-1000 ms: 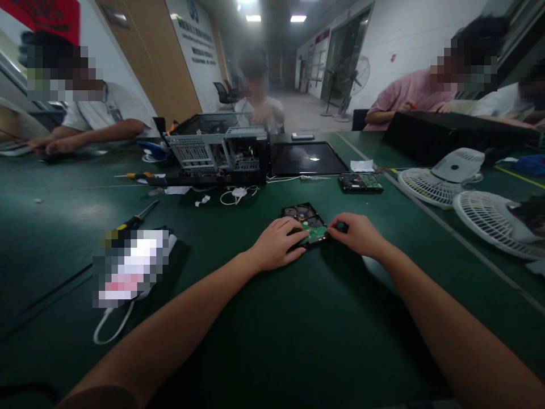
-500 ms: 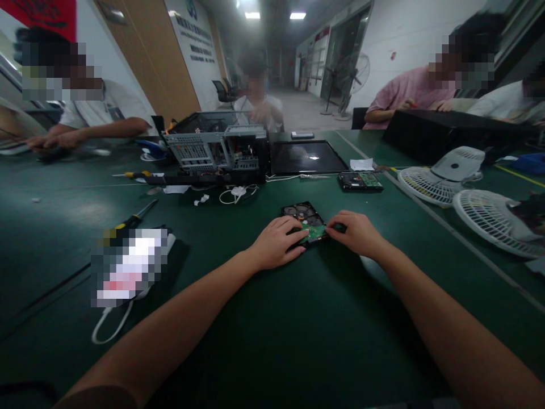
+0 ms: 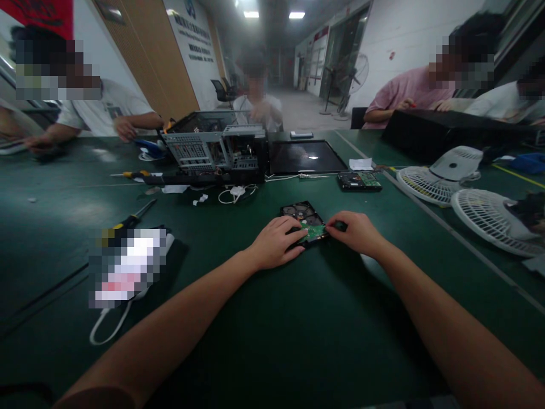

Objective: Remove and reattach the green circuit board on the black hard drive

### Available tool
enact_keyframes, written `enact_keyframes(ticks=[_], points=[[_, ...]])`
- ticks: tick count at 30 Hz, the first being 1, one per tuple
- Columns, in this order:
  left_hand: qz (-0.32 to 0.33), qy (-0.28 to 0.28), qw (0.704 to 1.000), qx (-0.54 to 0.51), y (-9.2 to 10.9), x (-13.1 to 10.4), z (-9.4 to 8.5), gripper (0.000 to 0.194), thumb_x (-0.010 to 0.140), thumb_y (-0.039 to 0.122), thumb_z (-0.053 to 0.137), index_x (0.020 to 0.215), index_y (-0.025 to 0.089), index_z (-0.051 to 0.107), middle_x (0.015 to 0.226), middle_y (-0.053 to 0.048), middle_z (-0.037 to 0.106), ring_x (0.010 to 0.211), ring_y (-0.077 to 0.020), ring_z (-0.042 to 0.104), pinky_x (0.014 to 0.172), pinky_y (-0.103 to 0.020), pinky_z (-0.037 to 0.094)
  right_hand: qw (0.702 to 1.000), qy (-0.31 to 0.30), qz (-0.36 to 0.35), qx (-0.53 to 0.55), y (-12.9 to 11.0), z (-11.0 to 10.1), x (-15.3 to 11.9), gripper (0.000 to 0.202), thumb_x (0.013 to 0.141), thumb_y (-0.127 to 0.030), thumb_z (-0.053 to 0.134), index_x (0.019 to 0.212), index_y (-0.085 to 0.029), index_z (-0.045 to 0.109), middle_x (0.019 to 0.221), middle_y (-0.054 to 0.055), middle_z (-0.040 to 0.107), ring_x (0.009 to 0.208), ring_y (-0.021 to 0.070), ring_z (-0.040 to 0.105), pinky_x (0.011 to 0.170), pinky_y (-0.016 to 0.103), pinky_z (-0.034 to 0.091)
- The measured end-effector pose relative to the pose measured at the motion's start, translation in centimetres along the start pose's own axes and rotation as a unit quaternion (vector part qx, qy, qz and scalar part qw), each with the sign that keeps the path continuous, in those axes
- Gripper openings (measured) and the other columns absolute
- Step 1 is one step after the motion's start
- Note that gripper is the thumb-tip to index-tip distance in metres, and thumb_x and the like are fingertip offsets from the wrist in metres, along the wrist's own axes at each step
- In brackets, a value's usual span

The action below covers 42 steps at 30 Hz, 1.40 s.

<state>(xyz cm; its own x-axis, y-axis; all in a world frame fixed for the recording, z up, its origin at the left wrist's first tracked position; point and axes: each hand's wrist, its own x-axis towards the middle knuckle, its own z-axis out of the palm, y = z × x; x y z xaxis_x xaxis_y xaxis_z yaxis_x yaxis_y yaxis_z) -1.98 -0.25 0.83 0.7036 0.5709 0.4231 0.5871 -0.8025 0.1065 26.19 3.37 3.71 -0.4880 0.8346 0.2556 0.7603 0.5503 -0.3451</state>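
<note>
On green table (image 3: 255,318) | lit room (image 3: 293,102) | left fingers (image 3: 284,226) grasping drive (image 3: 304,212) | right fingers (image 3: 339,217): cannot tell

The green table (image 3: 264,318) bears two hard drives (image 3: 301,213), a computer case (image 3: 193,152) and screwdrivers (image 3: 126,224).

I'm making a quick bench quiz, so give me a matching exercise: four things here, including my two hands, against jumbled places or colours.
1. Left hand
2. Right hand
3. Flat panel
4. Nearest fan grille

A. White
B. At the right edge of the hard drive
C. Beside the open computer case
D. Over the drive's left side

Pairs: 1-D, 2-B, 3-C, 4-A
</note>
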Motion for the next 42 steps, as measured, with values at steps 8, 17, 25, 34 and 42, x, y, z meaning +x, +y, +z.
enact_keyframes(ticks=[8,17,25,34,42], points=[[-0.001,-0.002,1.0,-0.003,0.1,0.0,-0.1,0.044,0.1,0.04,0.056,0.139,0.02,0.058,0.135,-0.014,0.058,0.131,-0.0312,0.05,0.109,-0.052,0.045,0.999,0.026,0.025,0.012,0.1,-0.8,-0.2,0.016,0.09,-0.033,0.064,0.096,-0.025,0.076,0.1,0.005,0.076,0.092,0.0237,0.07,0.083,0.037,0.051],[-0.004,-0.005,1.0,-0.007,0.3,0.1,-0.3,0.043,0.1,0.04,0.056,0.139,0.021,0.058,0.134,-0.013,0.059,0.132,-0.031,0.05,0.11,-0.052,0.044,0.964,0.186,0.085,0.167,0.3,-2.1,-0.3,0.029,0.094,-0.048,0.061,0.104,-0.023,0.072,0.105,0.009,0.069,0.091,0.0238,0.065,0.08,0.04,0.054],[0.001,-0.001,1.0,-0.006,0.1,0.0,-0.2,0.043,0.1,0.039,0.057,0.138,0.021,0.058,0.137,-0.012,0.058,0.135,-0.0303,0.048,0.112,-0.051,0.043,0.915,0.248,0.118,0.296,-1.7,-2.2,-0.3,0.04,0.094,-0.062,0.061,0.093,-0.023,0.065,0.077,0.002,0.066,0.058,0.0134,0.055,0.051,0.028,0.046],[0.0,-0.005,1.0,-0.009,0.1,0.0,-0.3,0.042,0.1,0.04,0.056,0.138,0.021,0.058,0.138,-0.012,0.058,0.135,-0.0307,0.048,0.112,-0.052,0.043,0.934,0.228,0.136,0.241,-1.2,-1.1,-0.4,0.041,0.092,-0.063,0.062,0.098,-0.023,0.065,0.074,0.003,0.066,0.058,0.0147,0.059,0.05,0.027,0.048],[-0.002,-0.002,1.0,-0.011,0.1,0.1,-0.2,0.042,0.099,0.039,0.057,0.138,0.022,0.059,0.137,-0.012,0.058,0.135,-0.0313,0.048,0.111,-0.052,0.043,0.94,0.223,0.141,0.218,-1.1,-1.0,-0.4,0.043,0.092,-0.064,0.061,0.1,-0.023,0.065,0.078,0.004,0.069,0.059,0.0158,0.061,0.052,0.029,0.048]])
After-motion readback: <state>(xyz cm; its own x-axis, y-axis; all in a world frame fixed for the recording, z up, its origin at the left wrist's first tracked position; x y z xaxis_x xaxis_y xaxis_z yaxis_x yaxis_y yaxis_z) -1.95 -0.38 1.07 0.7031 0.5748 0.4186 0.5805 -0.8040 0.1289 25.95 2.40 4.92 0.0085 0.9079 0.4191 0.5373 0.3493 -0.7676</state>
